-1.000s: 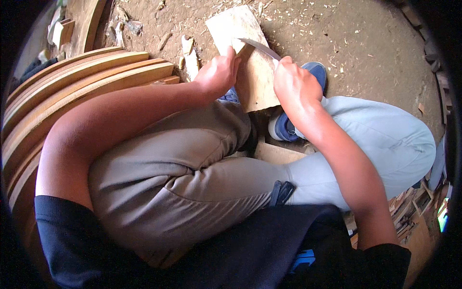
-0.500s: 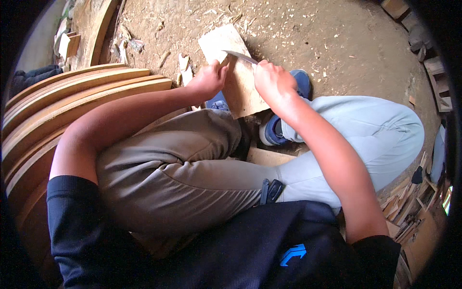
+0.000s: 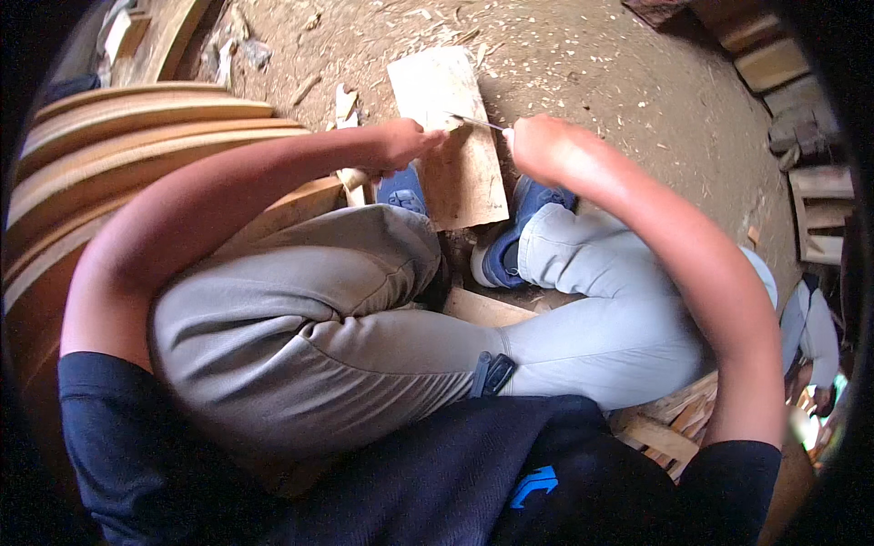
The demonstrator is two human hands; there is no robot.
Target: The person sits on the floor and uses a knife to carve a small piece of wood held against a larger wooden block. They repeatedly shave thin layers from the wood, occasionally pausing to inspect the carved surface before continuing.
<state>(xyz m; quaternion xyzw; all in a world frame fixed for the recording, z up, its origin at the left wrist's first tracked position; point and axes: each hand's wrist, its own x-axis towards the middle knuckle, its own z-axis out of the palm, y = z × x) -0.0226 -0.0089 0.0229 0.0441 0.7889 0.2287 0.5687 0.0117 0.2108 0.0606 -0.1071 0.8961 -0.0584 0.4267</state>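
A pale flat board (image 3: 469, 191) stands tilted between my two blue shoes, its lower end toward me. Over its middle, my right hand (image 3: 543, 150) is closed round the handle of a knife (image 3: 481, 122), whose thin blade points left across the board. The handle itself is hidden in the fist. My left hand (image 3: 403, 146) is closed at the board's left edge, fingers pinched near the blade's tip. Whatever sits in that pinch is too small and bright to make out.
Several curved wooden pieces (image 3: 155, 146) are stacked at my left. Shavings and wood scraps (image 3: 346, 105) litter the dirt floor (image 3: 592, 82). Wooden blocks and a frame (image 3: 824, 214) line the far right. Another person (image 3: 810, 328) shows at the right rim.
The knife and my right hand have drawn rightward, so less blade lies over the board. My left hand stays closed by its left edge. The whole view has also shifted and turned slightly.
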